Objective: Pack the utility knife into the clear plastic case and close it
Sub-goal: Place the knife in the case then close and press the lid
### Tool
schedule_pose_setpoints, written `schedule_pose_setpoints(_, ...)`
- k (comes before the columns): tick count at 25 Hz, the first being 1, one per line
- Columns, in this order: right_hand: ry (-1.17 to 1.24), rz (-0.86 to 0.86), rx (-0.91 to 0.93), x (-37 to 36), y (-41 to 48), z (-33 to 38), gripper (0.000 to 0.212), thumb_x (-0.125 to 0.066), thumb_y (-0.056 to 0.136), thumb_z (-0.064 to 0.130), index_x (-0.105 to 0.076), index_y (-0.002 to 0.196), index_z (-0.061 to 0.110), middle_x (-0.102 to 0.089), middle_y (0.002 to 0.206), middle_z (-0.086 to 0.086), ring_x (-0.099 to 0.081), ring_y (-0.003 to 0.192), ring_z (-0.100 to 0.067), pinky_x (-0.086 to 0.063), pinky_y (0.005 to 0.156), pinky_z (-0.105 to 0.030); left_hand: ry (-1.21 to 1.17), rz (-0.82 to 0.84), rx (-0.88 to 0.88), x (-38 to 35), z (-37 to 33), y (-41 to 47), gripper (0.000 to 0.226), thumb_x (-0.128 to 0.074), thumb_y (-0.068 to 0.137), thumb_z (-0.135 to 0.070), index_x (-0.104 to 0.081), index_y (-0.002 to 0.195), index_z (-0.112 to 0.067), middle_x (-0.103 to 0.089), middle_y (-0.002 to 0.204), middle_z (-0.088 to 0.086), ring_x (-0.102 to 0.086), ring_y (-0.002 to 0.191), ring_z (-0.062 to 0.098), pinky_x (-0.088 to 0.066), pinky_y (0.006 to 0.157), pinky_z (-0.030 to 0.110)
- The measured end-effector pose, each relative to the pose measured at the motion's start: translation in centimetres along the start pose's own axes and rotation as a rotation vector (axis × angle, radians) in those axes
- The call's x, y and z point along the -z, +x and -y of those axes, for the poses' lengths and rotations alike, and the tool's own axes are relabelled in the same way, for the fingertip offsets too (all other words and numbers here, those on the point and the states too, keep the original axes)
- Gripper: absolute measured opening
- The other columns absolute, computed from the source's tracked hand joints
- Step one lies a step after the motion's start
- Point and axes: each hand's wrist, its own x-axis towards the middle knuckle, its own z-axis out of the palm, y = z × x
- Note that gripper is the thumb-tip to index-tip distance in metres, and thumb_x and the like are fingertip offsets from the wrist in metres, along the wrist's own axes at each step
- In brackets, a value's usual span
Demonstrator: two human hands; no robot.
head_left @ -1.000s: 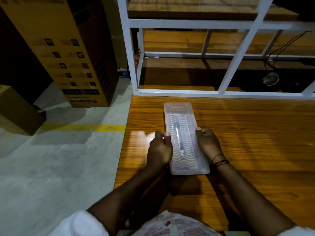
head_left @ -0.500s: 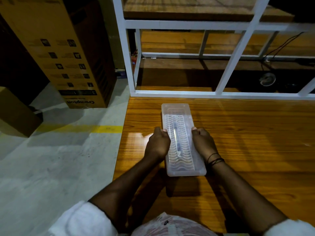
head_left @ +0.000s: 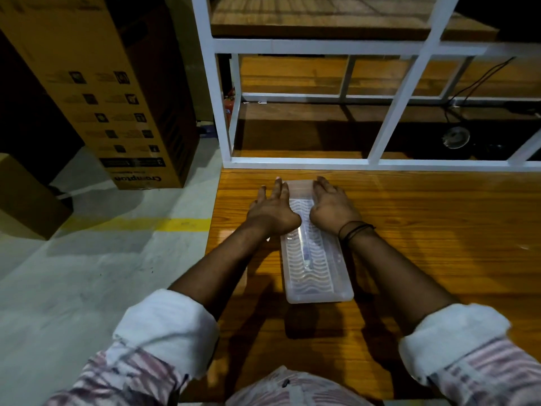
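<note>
The clear plastic case point(head_left: 317, 276) lies lengthwise on the wooden table point(head_left: 439, 230) with its ribbed lid down. Through the lid the utility knife point(head_left: 306, 250) shows as a slim pale shape along the middle. My left hand point(head_left: 272, 212) rests palm down at the case's far left edge. Its fingers are spread, mostly over the table, and the thumb side is on the lid. My right hand point(head_left: 332, 210) covers the far right corner, fingers draped over the edge. The far end of the case is hidden under both hands.
A white metal frame point(head_left: 380, 164) stands on the table just beyond the case. The table's left edge point(head_left: 212, 230) drops to a concrete floor with a yellow line. A tall cardboard box point(head_left: 96, 92) and a smaller box point(head_left: 26, 197) stand at the left.
Both hands have slid from the case's middle sides forward to its far end. My left fingers have spread out flat. The case lies flat on the table.
</note>
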Motion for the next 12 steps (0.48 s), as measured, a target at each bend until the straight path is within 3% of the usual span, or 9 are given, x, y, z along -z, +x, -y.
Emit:
schedule_pose_setpoints(9,-0.002,0.031,-0.021,0.4,0.0,0.6,0.073,-0.050,0.090,0.027,-0.023,0.157,0.014,-0.017,0.167,-0.005,-0.029,0.146,-0.032,-0.028,0.120,-0.040,-0.008,0.028,0.015,0.7,0.0,0.0,0.090,-0.051,0.096,-0.041,0.003,0.165,-0.022,0.013,0.173,-0.005,0.008,0.159,0.035,-0.013,0.127,0.055)
schedule_pose_setpoints(12,0.002,-0.203,0.040,-1.2,-2.4,0.4,0.061,-0.048,0.090,0.021,-0.040,0.148,0.006,-0.038,0.156,-0.016,-0.044,0.132,-0.037,-0.039,0.111,-0.045,-0.039,-0.027,-0.023,-0.4,0.1,-0.8,0.083,-0.045,0.100,-0.037,0.004,0.165,-0.020,0.014,0.173,-0.001,0.010,0.159,0.036,-0.012,0.127,0.055)
